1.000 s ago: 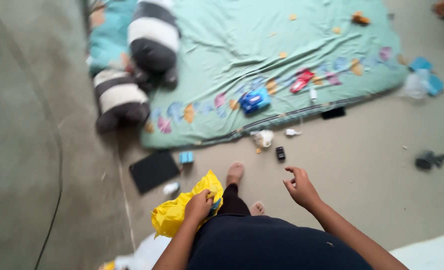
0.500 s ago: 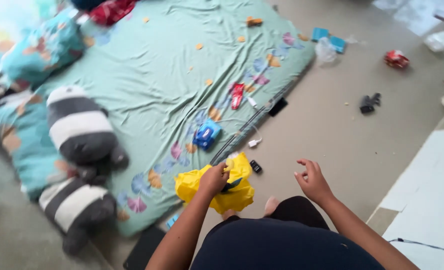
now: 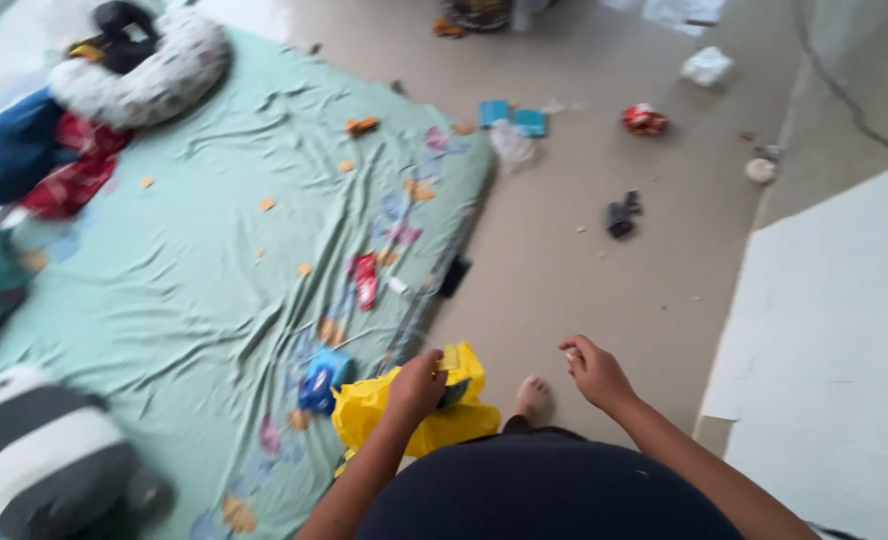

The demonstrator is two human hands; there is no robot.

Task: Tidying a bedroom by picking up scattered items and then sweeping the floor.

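— Where is the yellow plastic bag (image 3: 419, 410) in relation to the hands?

— It hangs from the left hand (image 3: 416, 385), which is closed in a fist on the bag's upper edge; the crumpled bulk sags below and to either side of that hand, just over the edge of the green mattress (image 3: 214, 260).

— And the right hand (image 3: 594, 372)?

— Well to the right of the bag, apart from it, over the bare floor (image 3: 604, 270). Its fingers are loosely curled, and I can't tell if they pinch anything. The left hand is plainly the nearer one.

— Anything close by?

— A small blue package (image 3: 321, 379) lies just left of the bag.
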